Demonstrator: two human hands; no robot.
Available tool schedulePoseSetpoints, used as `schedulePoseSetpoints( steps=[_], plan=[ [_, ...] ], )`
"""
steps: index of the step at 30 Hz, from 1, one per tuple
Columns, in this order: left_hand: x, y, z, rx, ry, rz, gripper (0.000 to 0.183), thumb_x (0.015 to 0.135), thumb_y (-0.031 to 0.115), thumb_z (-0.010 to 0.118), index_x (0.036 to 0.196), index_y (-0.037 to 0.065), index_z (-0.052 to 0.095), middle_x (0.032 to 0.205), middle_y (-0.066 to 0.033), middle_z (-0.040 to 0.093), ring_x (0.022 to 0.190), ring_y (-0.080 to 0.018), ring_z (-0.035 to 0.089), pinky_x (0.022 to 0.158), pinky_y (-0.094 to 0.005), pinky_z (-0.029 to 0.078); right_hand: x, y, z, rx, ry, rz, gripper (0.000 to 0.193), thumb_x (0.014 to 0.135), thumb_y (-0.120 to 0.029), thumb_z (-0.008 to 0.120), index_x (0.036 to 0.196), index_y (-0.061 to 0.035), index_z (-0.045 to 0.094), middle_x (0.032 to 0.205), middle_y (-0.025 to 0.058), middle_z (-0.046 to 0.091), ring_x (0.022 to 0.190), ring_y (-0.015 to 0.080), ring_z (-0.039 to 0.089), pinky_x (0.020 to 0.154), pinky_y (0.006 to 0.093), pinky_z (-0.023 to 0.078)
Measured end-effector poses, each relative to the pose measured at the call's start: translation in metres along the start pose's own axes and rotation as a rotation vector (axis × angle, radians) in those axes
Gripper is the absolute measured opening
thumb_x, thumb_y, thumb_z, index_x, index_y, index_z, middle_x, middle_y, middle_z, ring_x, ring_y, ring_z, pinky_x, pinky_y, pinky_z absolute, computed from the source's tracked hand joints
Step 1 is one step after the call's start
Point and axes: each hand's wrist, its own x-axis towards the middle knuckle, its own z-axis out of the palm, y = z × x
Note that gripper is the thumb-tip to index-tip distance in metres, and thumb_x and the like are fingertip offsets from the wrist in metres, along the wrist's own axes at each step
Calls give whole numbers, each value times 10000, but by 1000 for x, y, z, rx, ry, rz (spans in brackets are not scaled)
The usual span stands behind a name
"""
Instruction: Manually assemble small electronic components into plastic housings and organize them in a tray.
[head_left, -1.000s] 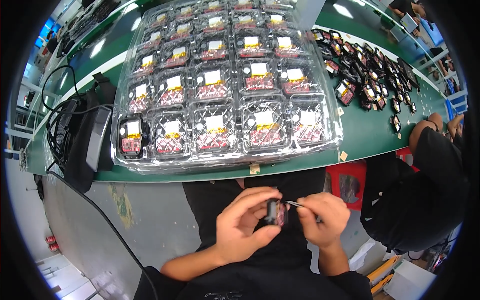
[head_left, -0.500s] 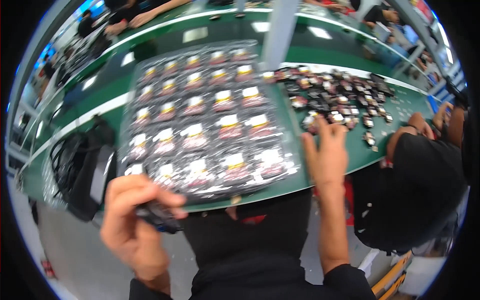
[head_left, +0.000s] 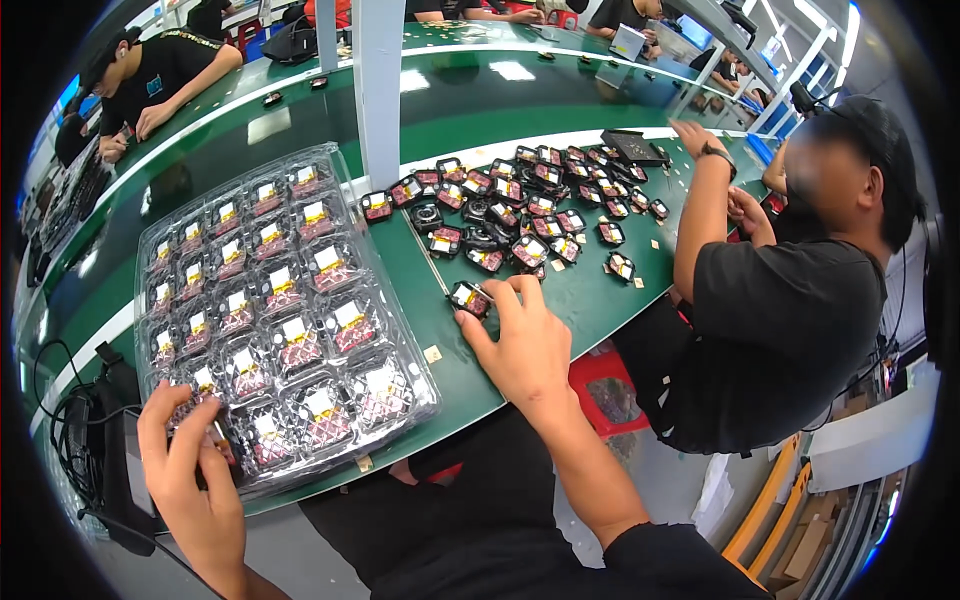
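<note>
A clear plastic blister tray [head_left: 432,395] lies on the green table, its pockets holding small black-cased modules with white squares, yellow strips and reddish lower parts. At the tray's near left corner my left hand [head_left: 195,465] has its fingers curled around a black-cased module [head_left: 222,440], partly hidden by the fingers. My right hand [head_left: 530,345] is to the right of the tray, thumb and index finger closed on the sides of another black-cased module [head_left: 468,298] at the table. Beyond that hand spreads a loose pile of similar modules [head_left: 530,248].
A metal post [head_left: 377,100] rises behind the tray. Black cables and a dark device [head_left: 105,430] sit at the left edge. Close on the right is a co-worker [head_left: 790,310], near a red stool [head_left: 605,390]. A black flat tray [head_left: 632,147] lies behind the pile.
My view has swung right and sharpened. My left hand has brought its black module from before the table edge to the tray corner. My right hand has closed on a module beside the pile.
</note>
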Motion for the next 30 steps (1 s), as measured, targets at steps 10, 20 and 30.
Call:
schedulePoseSetpoints(
  steps=[10,20,30],
  plan=[
    [-8,-9,-8,343,-38,228,297,927,195,646,1095,-37,724,1259,-182,638,1326,-420,488,1111,-566,346,-4,4,-2,125,-22,-9,386,824,-271,786,1116,-75,628,1061,89,584,839,312,678,662,429,553],
    [-51,-5,3,-530,338,805,355,1032,287,547,1050,-62,607,1137,-256,622,1031,-401,659,869,-501,570,-52,0,-32,1056,-102,180,499,696,8,861,1130,17,615,1084,35,557,578,-7,357,493,184,264],
    [-112,47,111,-1287,-277,-49,651,841,162,835,1363,-80,532,1361,-211,503,1237,-251,545,1010,-342,475,-109,-32,-55,1084,-486,-125,560,691,-82,920,1183,-14,662,1087,69,567,605,19,392,476,195,312]
  ],
)
